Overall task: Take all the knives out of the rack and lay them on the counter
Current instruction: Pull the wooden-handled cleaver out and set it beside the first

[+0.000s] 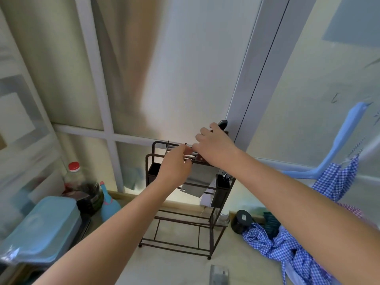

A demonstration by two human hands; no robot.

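Note:
A dark brown wire rack (153, 241) stands on the pale counter (176, 266) against the frosted window. A cleaver (197, 183) with a wide steel blade hangs in the rack's top slots, its dark handle (223, 124) sticking up. My right hand (213, 148) is closed around that handle. My left hand (174, 166) rests on the rack's top rail, fingers pinched at the wire beside the blade. Another steel blade (219, 274) lies flat on the counter at the bottom edge. More dark handles sit in the rack's right-hand holder (223, 187).
A light blue lidded box (43, 227), a red-capped bottle (75, 175) and a blue bottle (109, 204) stand at left. A black jar (241, 221), blue checked cloth (285, 249) and a light blue plastic handle (337, 145) lie at right.

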